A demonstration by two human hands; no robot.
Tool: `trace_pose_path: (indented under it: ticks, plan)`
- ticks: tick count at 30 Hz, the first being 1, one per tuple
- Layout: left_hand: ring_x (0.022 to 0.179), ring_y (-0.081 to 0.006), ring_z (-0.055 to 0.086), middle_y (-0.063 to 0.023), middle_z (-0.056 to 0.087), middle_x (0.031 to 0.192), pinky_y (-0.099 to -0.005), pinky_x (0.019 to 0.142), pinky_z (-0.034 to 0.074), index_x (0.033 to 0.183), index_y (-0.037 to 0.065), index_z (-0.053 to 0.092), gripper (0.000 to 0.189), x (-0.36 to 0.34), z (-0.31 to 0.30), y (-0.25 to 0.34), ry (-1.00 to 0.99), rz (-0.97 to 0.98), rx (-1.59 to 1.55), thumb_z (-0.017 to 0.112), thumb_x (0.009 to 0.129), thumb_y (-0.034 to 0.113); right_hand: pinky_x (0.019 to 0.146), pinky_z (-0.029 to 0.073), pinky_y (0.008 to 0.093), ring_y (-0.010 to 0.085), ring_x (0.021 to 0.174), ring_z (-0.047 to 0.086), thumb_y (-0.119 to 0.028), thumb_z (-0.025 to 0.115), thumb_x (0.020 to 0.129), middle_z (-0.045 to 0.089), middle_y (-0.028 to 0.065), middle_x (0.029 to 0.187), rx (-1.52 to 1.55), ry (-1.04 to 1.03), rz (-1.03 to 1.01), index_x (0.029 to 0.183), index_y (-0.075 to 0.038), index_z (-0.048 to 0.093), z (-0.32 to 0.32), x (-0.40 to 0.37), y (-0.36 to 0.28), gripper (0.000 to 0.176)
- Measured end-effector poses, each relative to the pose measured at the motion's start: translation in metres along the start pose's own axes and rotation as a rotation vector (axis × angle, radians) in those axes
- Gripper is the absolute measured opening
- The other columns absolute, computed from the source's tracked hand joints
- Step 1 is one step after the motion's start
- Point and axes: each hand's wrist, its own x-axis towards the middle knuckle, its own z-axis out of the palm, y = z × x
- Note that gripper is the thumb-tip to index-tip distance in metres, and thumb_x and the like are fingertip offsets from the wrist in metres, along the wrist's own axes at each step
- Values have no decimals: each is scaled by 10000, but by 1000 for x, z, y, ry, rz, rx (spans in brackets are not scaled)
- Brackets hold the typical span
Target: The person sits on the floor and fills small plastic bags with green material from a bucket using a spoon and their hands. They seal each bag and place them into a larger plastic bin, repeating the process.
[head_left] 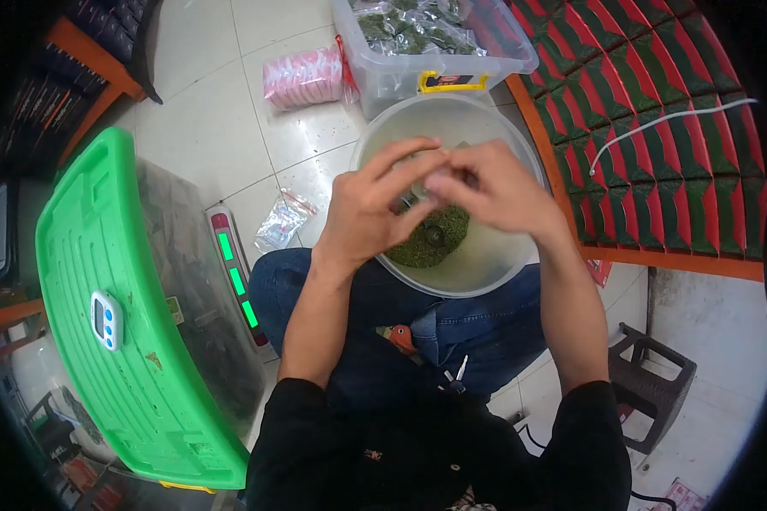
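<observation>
My left hand [371,204] and my right hand [496,189] meet above a round translucent tub [503,271] held at my lap. Their fingers are closed around what looks like a small clear plastic bag [406,201], mostly hidden by the fingers. Motion blurs my right fingers. Below them, dried green leaf material [435,243] lies heaped in the tub, with a small dark round thing [435,232] on it.
A clear bin [383,77] of filled small bags stands ahead, beside a pink-and-white pack [302,79]. At left is a green-lidded box [136,341] bearing a timer [106,320]. Loose clear bags [285,220] lie on the floor. Shelved red-and-green packs [656,145] and a stool [652,383] are right.
</observation>
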Motion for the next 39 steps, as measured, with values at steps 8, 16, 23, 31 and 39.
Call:
trace_pose_path:
  ticks: [8,16,23,31,39]
  plan:
    - [866,-140,679,-99,690,1131,-283,693,560,1157,69,733,585,-3,-1,-30,287,-101,-208,966,623,127,971,533,516,404,1085,682,-133,652,903,692,224,1186,-394,-363,503,1154,-33,701,131,57,172,274]
    - [863,-105,664,-117,674,1156,-218,655,566,1259,-2,661,654,-5,0,-34,207,-236,-460,926,662,-2,1007,518,484,373,1243,608,-106,630,884,575,216,1377,-398,-349,600,1267,-49,656,189,51,200,388]
    - [857,-83,655,-111,694,1159,-175,505,521,1252,38,695,599,-6,20,-33,90,-185,-537,871,689,-65,901,569,420,309,1052,697,-50,590,937,667,205,1205,-169,-210,376,1277,0,562,153,30,119,344]
    - [880,-128,668,-122,698,1212,-275,854,543,1329,73,672,673,-4,19,-28,133,-116,-391,873,695,-30,648,500,249,115,751,644,-205,588,1042,683,56,874,866,-222,578,1056,-22,639,96,1,130,191]
    - [749,-65,643,-95,702,1191,-207,640,516,1282,33,673,576,-7,26,-11,158,-325,-491,855,739,-32,632,456,227,74,707,581,-222,579,1042,665,22,852,754,173,507,1069,-37,650,52,-48,85,200]
